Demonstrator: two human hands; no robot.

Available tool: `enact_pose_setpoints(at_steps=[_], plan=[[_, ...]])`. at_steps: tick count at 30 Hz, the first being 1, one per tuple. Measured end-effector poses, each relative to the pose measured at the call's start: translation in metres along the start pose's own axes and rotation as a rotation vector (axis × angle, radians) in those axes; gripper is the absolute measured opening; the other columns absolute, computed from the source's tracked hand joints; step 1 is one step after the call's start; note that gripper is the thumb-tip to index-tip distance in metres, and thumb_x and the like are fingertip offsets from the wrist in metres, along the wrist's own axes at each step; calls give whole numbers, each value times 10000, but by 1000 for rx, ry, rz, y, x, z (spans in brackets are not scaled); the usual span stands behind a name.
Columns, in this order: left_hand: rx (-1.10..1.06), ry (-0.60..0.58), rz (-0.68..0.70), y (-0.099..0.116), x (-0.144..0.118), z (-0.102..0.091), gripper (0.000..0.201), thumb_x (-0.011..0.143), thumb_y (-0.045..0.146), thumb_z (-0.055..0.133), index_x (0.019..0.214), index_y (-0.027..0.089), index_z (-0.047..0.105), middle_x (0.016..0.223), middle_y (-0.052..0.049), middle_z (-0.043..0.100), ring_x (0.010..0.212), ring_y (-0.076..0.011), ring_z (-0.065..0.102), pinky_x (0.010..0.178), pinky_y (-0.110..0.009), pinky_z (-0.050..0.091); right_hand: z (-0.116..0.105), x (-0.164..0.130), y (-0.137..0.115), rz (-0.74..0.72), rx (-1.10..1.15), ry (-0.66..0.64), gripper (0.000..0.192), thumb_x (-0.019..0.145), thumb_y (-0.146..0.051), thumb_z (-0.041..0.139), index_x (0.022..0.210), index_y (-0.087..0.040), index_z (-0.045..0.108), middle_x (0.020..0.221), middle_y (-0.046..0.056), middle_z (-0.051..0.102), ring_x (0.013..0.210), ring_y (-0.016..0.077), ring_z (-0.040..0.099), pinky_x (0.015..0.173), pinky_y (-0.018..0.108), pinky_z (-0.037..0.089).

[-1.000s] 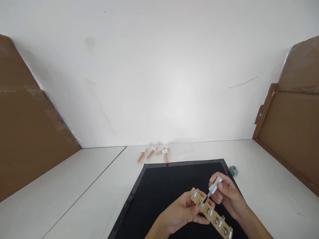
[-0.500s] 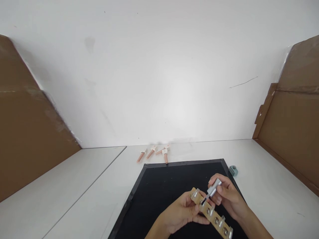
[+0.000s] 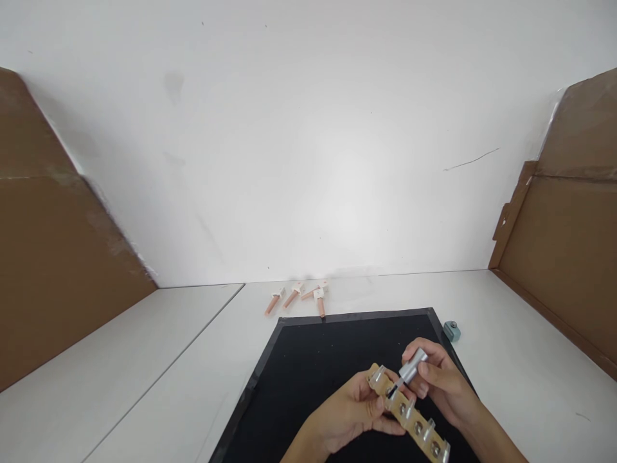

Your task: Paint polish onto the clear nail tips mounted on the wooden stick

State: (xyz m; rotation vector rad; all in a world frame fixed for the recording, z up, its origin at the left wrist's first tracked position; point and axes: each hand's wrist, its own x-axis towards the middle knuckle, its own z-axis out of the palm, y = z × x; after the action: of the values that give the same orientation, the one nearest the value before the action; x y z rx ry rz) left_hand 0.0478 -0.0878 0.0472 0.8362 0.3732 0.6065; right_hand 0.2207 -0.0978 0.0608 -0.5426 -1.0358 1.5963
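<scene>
My left hand grips a tan strip that carries several silver clips and round studs, held slantwise above the black mat. My right hand pinches a silver brush cap, its thin dark brush tip touching the strip near its upper end. Both hands hover low over the near right part of the mat.
Several pink finger-shaped sticks with white tags lie on the white table just beyond the mat. A small teal bottle stands at the mat's far right corner. Brown cardboard panels flank both sides; a white wall is behind.
The right hand has dropped slightly, bringing the brush cap lower and closer to the strip. The left hand and strip stay almost still.
</scene>
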Motion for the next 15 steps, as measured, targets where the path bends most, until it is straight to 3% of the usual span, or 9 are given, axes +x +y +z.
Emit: enact_pose_setpoints(at_steps=[15], plan=[[-13, 19, -7, -3, -3, -5, 342, 581, 330, 844, 880, 206, 733, 901, -24, 733, 815, -139, 695, 731, -272, 568, 0, 0, -4, -25, -27, 35, 223, 696, -406, 801, 773, -202, 754, 454, -72, 435, 407, 50, 316, 424, 167, 287]])
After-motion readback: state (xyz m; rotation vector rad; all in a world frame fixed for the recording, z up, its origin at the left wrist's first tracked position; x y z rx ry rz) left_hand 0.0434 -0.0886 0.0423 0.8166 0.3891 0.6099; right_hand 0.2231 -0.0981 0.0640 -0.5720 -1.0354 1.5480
